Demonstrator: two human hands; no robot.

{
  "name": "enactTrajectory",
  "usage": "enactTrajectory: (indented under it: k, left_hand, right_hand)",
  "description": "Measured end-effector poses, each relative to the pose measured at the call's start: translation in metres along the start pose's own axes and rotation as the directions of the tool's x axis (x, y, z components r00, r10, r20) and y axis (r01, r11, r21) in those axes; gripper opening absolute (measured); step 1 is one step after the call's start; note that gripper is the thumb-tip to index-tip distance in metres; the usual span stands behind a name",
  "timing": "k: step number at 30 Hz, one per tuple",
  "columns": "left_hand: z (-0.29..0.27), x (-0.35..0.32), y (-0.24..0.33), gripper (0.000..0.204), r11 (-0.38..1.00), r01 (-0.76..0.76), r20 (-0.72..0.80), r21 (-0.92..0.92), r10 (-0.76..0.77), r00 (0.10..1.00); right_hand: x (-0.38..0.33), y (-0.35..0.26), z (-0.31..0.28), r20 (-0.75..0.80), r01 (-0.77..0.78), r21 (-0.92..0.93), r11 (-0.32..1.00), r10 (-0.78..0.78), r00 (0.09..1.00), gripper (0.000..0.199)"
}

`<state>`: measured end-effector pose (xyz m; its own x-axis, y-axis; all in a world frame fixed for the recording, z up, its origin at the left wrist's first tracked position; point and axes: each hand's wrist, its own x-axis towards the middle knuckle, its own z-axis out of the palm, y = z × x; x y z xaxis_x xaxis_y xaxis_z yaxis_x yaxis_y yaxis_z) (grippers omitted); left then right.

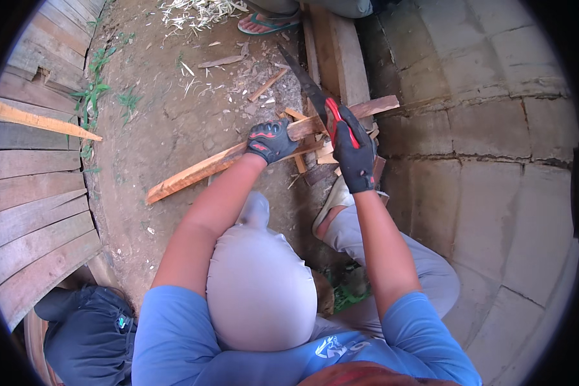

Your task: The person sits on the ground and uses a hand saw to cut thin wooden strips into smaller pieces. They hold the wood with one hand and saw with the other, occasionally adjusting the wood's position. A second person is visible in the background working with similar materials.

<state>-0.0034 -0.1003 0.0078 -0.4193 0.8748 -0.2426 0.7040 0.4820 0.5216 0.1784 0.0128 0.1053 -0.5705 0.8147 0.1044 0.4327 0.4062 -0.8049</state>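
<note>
A long strip of wood [196, 175] slants from the lower left up to the right, with its darker end [379, 107] beyond my hands. My left hand [271, 140], in a black glove with red marks, is closed around the strip near its middle. In my right hand [355, 154], also gloved in black, is a handsaw [306, 78] with a red and black handle. Its dark blade points up and to the left, crossing the strip to the right of my left hand. Whether the teeth have bitten into the wood cannot be made out.
Beyond the strip a wooden beam [349, 55] runs along the block wall [457, 128]. Short offcuts [320, 172] lie beneath my hands. Another person's sandalled foot [267, 24] is at the top, beside pale shavings [199, 14]. A plank wall [32, 174] borders the left; a dark bag [90, 334] sits lower left.
</note>
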Motion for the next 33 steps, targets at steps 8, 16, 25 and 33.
enactTrajectory:
  k: [8, 16, 25, 33]
  left_hand:
    - [0.004, 0.004, -0.002, 0.045, 0.999, -0.006, -0.029, -0.032, 0.006, 1.0]
    - [0.008, 0.003, -0.004, 0.044, 0.999, -0.029, -0.063, -0.045, 0.026, 0.998]
    - [0.011, 0.003, -0.005, 0.046, 0.998, -0.066, -0.084, -0.023, 0.064, 0.994]
    - [-0.001, 0.002, -0.003, 0.048, 0.998, -0.022, -0.005, -0.06, 0.021, 1.0]
  right_hand:
    - [-0.117, -0.046, -0.108, 0.133, -0.113, -0.226, 0.967, 0.146, 0.98, 0.042]
    - [-0.159, -0.068, -0.133, 0.13, -0.072, -0.312, 0.947, 0.118, 0.984, 0.038]
    - [-0.013, -0.014, 0.004, -0.001, 0.009, -0.081, 0.997, -0.009, 1.0, 0.041]
    - [-0.033, -0.005, -0.008, -0.007, 0.023, -0.071, 0.997, -0.024, 1.0, 0.042]
